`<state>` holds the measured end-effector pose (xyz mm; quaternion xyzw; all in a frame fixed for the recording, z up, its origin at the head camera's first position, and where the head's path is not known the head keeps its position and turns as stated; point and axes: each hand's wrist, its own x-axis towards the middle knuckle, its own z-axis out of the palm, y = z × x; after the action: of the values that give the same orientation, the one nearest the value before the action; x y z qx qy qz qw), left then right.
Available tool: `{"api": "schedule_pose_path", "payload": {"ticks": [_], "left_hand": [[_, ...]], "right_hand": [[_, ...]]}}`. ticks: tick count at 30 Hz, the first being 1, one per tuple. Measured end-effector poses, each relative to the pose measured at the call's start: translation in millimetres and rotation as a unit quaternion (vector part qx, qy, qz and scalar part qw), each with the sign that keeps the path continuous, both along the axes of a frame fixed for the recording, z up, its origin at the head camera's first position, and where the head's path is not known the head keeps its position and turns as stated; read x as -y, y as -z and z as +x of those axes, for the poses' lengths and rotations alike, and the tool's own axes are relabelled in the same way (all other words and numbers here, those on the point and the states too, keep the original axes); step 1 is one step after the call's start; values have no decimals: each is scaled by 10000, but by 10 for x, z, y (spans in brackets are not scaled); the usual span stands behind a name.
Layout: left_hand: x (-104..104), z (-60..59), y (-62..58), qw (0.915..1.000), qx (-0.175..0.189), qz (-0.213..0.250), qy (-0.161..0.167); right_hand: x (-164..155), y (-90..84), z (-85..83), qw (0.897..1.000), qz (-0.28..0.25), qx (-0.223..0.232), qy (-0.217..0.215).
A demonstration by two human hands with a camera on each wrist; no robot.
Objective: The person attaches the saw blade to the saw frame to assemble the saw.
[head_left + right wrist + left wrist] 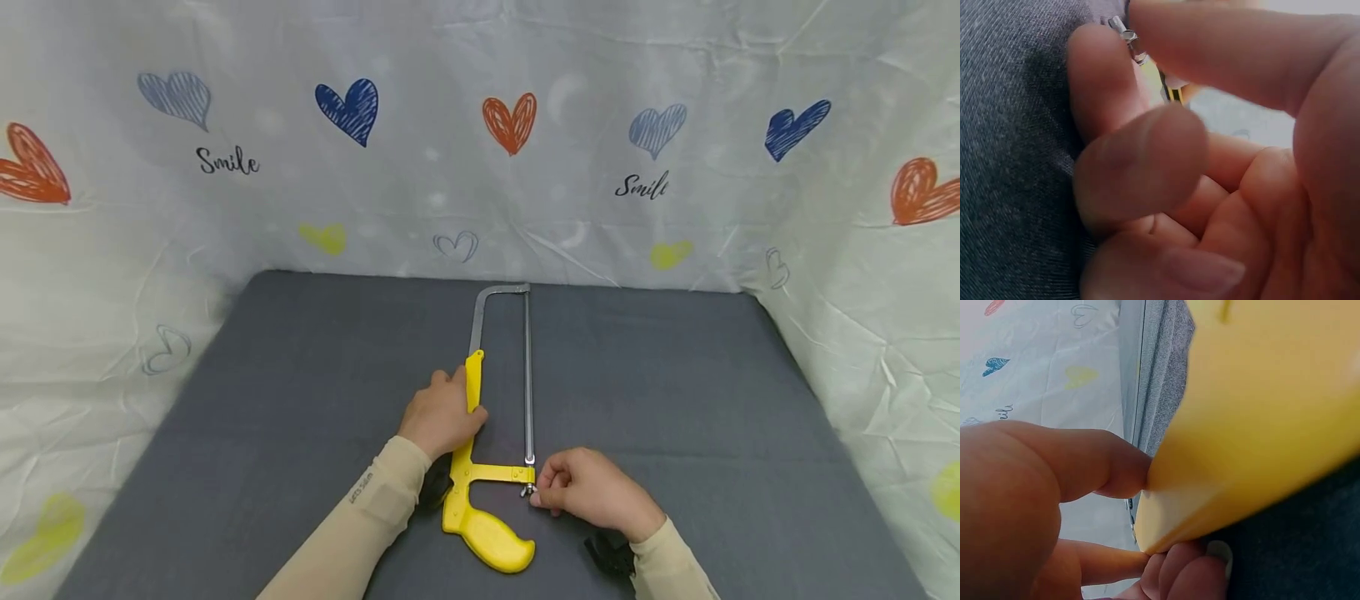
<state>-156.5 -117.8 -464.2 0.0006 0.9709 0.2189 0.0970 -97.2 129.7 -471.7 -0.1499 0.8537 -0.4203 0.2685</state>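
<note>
Hacksaw lies mid-worktop, handle near. Our left hand grips its yellow frame; our right hand pinches the wing nut at the blade's near end. Over-loosening could free the blade, we judge.

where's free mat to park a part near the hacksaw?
Bare grey mat lies left of the left hand and right of the blade, out to the cloth walls. It is crowded around the yellow handle, where the right hand pinches the blade's end screw.
</note>
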Motion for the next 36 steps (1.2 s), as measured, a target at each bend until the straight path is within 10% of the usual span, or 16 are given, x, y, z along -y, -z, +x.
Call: {"api": "schedule_pose_path", "payload": {"ticks": [36], "left_hand": [[-17, -6, 11, 10000, 1, -60, 37]], "right_hand": [[193, -7, 71, 9944, 473, -461, 823]]}}
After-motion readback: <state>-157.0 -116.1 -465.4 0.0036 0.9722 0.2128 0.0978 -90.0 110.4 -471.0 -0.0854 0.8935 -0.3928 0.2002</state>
